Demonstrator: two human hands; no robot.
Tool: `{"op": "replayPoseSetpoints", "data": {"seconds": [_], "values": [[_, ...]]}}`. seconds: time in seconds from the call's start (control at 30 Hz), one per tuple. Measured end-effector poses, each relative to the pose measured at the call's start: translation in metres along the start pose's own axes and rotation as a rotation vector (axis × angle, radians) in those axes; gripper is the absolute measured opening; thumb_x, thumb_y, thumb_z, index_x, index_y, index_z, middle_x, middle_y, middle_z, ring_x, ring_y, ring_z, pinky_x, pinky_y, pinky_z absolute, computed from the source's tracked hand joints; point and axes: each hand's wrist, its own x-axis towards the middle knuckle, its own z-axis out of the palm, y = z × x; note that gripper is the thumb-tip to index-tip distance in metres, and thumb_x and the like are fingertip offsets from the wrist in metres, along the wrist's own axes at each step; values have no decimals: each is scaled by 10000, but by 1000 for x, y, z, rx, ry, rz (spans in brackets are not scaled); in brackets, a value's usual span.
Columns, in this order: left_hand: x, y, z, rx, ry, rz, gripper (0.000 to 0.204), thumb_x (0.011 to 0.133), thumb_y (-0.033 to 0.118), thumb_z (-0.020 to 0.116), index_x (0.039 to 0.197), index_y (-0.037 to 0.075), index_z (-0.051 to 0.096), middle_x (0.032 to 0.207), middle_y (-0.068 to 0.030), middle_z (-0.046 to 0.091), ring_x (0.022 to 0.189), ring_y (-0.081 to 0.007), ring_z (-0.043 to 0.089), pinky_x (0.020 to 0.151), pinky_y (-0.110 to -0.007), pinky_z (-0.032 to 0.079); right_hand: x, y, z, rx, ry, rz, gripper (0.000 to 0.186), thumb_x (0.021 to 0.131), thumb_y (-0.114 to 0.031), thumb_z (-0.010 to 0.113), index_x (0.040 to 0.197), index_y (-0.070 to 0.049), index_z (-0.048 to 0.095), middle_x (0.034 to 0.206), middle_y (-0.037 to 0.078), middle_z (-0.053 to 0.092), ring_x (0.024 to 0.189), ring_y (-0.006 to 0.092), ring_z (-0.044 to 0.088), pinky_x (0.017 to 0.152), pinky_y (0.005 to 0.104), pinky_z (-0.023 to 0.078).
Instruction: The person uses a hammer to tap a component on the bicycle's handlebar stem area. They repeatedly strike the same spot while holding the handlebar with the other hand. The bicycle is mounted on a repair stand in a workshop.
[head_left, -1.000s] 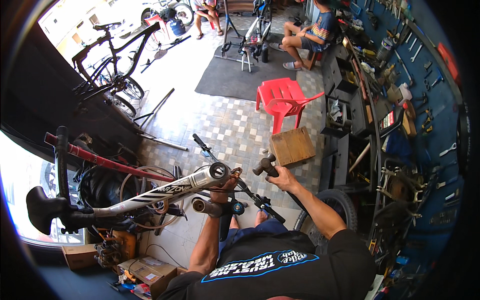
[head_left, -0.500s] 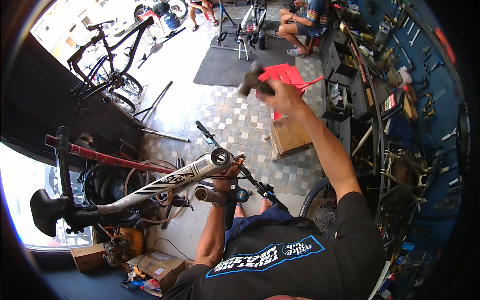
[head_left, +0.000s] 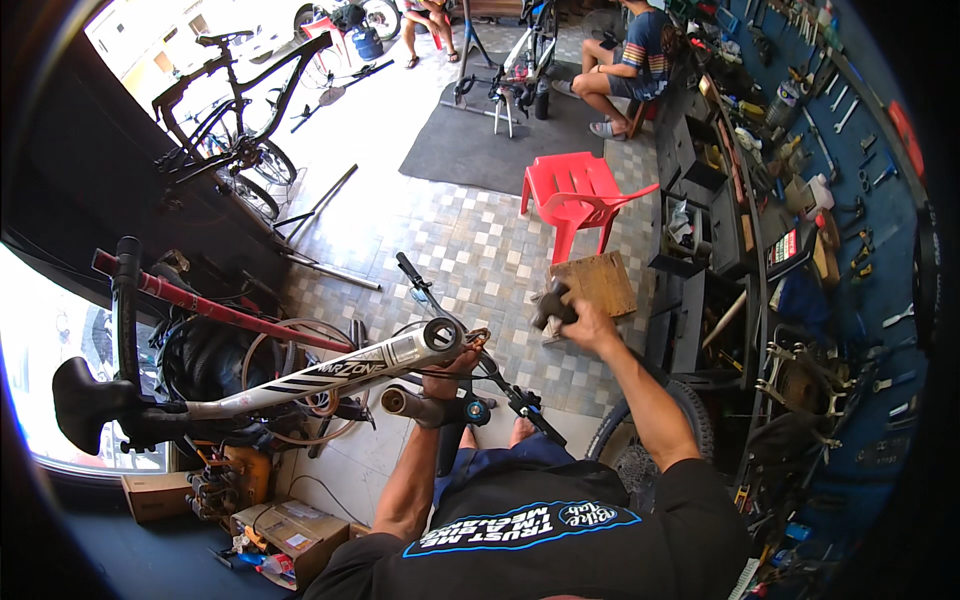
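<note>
A white bicycle frame (head_left: 340,372) with black markings slants across the lower left, its open head tube (head_left: 441,333) facing up. My left hand (head_left: 452,372) is closed around the frame just below and beside that head tube; part of the fingers is hidden. A brownish, open-ended metal tube (head_left: 405,403) crosses in front of my left wrist. In my right hand (head_left: 592,326) is a hammer (head_left: 553,304), gripped with the fingers wrapped round it. Its dark head is lifted away from the frame, to the right of the head tube.
Beyond my right hand are a wooden stool (head_left: 600,280) and a red plastic chair (head_left: 575,190). Tool shelves (head_left: 690,240) line the right side. A black bicycle (head_left: 240,110) stands far left. A seated person (head_left: 640,60) is near a bike on a grey mat (head_left: 450,150).
My right hand has swung the hammer down and nearer, from in front of the red chair to beside the wooden stool. My left hand stays at the head tube.
</note>
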Motion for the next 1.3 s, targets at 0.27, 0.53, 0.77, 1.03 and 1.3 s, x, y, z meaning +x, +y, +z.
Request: {"op": "replayPoseSetpoints", "data": {"seconds": [0.27,0.53,0.77,1.03,1.3], "values": [[-6,1,0,18,33,58,177,875,-36,703,1033,-85,641,1031,-175,690,1012,-302,698,863,-399,626,-23,-33,52,305,-427,-171,521,729,-417,835,1081,-49,724,912,119,735,856,244,672,828,376,506],[-5,9,15,70,1,45,173,877,9,727,1027,-50,664,1014,-128,711,957,-213,709,822,-303,605,-5,-59,94,722,-677,143,300,860,-257,774,1129,-130,743,671,-17,565,481,81,428,429,279,322],[0,3,4,44,-77,45,212,856,7,757,1051,0,672,1033,-122,710,944,-236,702,840,-376,615,-16,-62,97,951,-686,303,303,887,-202,751,1160,-93,678,912,46,708,454,45,379,400,216,282],[3,6,6,163,-150,88,209,879,102,770,1055,17,695,1006,-93,721,936,-183,694,825,-323,596,-35,-51,109,1038,-633,343,278,905,-281,744,1067,-68,669,1005,67,736,458,50,375,414,227,301],[3,15,13,271,-100,162,160,871,68,759,1008,14,696,986,-79,716,901,-175,686,798,-312,587,-22,-61,104,1097,-713,377,261,922,-270,733,1073,-69,661,1003,53,724,480,41,375,418,217,309]]}}
